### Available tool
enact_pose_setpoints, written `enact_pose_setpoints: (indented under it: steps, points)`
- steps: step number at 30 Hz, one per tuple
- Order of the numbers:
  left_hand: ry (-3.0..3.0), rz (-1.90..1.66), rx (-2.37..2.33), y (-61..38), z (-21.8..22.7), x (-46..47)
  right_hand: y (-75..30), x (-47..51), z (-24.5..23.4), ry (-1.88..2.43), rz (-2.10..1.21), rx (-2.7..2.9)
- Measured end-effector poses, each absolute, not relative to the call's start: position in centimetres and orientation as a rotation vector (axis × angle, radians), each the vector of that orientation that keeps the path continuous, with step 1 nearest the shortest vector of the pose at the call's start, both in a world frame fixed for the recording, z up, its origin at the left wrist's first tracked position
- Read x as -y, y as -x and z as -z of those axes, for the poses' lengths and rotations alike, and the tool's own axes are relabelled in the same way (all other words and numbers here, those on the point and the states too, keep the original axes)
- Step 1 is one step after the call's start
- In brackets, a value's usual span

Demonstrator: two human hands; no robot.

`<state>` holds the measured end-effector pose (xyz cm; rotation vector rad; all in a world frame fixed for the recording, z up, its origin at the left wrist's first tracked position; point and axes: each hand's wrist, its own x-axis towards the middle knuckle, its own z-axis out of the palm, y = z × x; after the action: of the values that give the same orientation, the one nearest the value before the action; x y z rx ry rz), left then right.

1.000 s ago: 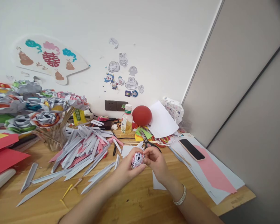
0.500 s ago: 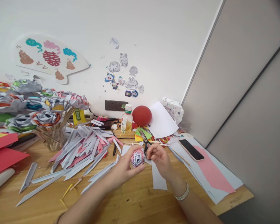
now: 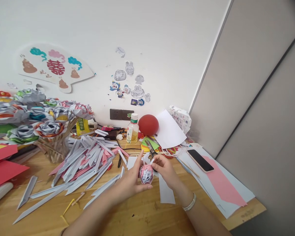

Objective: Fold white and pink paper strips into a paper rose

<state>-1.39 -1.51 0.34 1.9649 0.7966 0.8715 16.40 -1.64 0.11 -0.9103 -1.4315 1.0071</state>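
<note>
A small rolled paper flower [image 3: 146,173], pink and white, sits between both hands above the wooden table [image 3: 142,213]. My left hand [image 3: 131,182] cups it from the left, thumb under it and index finger raised. My right hand [image 3: 165,168] pinches a white paper tip at the flower's top right. A bracelet is on the right wrist. A pile of folded white and pink paper strips [image 3: 88,160] lies just left of my hands.
A bunch of finished paper flowers [image 3: 36,114] stands in a holder at left, with red sheets [image 3: 2,164] beside it. Scissors [image 3: 151,149], a small bottle [image 3: 132,128], a red ball [image 3: 148,125], white and pink sheets and a phone [image 3: 200,160] lie behind and right.
The flower has been turned in my hands so its pink outer layer faces up. My right fingers have shifted to a white tip at its top. The view tipped slightly.
</note>
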Motion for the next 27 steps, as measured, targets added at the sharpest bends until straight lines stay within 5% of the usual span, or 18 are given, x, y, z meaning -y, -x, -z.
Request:
enact_pose_setpoints:
  steps: [11,27]
  points:
    - [-2.135,-0.735,-0.685,1.2,-0.7,1.2,-16.6,1.5,0.3,0.88,-1.034,1.514]
    - [-1.519,-0.941,-0.772,0.1,0.0,-0.3,-16.5,1.4,0.0,0.956,-1.048,1.495]
